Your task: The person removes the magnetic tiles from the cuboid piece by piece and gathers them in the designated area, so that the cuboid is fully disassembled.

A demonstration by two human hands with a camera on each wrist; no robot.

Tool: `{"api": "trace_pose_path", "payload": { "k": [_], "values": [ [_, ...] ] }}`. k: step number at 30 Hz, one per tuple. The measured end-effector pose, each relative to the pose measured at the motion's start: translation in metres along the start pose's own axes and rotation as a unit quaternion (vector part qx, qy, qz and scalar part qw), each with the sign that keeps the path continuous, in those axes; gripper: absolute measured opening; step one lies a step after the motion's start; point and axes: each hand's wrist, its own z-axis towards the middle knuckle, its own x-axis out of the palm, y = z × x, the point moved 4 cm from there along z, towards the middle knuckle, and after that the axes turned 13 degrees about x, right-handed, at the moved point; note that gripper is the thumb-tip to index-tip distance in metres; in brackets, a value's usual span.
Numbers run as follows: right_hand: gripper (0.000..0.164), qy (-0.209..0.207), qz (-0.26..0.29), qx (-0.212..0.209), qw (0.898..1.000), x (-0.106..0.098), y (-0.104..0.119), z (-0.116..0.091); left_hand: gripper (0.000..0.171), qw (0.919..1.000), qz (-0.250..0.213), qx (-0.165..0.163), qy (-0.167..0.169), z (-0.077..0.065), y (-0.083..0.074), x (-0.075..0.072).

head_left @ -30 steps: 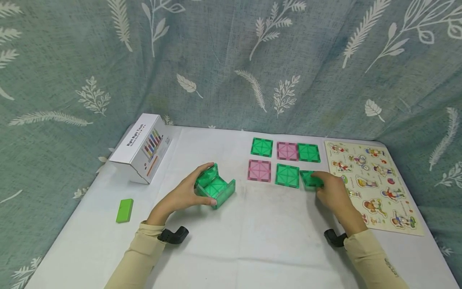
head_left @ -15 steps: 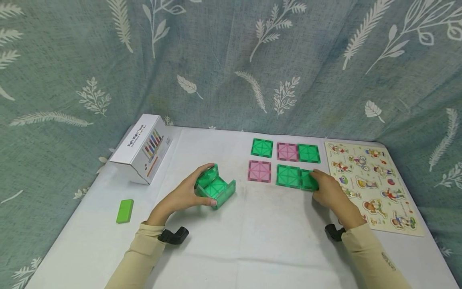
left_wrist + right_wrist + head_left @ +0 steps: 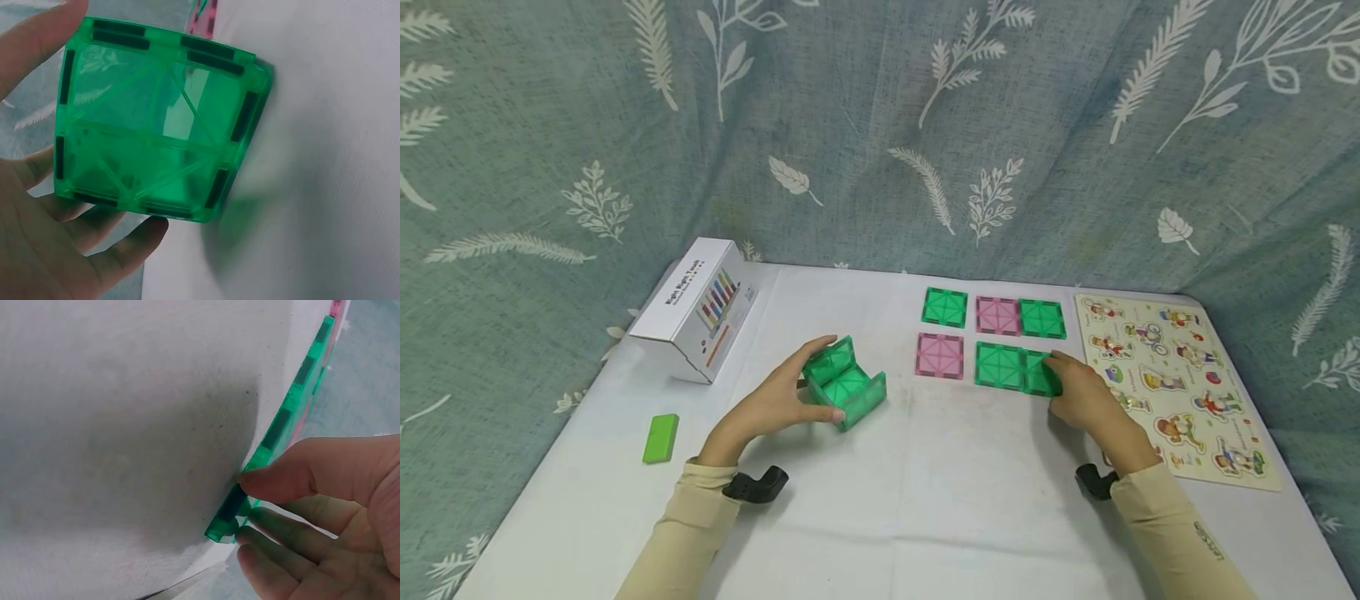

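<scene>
A leaf-print curtain (image 3: 850, 125) fills the back, and the white-covered desk (image 3: 955, 492) stretches out before it. Over on the right lies the picture board (image 3: 1186, 392); across on the left, there's the white box (image 3: 700, 308). And here's the left hand (image 3: 775, 402), gripping the open green tile shape (image 3: 846, 385), which sits between the thumb at its near corner and fingers at its far-left side! The right hand (image 3: 1086, 404) pinches a green tile (image 3: 1037, 375) by its right edge, tile between thumb and fingers, its left edge meeting a second green tile (image 3: 999, 365). A pink tile (image 3: 939, 356) lies just left of that pair. Smaller again, the lime block (image 3: 660, 438) rests near the box.
</scene>
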Motion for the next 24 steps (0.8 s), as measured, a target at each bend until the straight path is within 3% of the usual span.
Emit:
{"api": "trace_pose_path", "payload": {
  "k": [6,11,24],
  "values": [
    [0.066,0.0,0.006,-0.008,1.0,-0.003,0.003,-0.004,0.103,0.9999,0.014,-0.005,0.001,-0.001,0.001,-0.004],
    [0.067,-0.002,0.018,-0.042,0.999,-0.01,0.015,-0.011,0.101,0.9999,0.011,-0.008,0.007,-0.002,0.001,-0.006],
    [0.057,0.012,0.035,-0.157,0.987,-0.009,0.076,-0.043,0.1,1.0,0.008,-0.002,-0.001,-0.003,0.0,-0.007]
  ]
}}
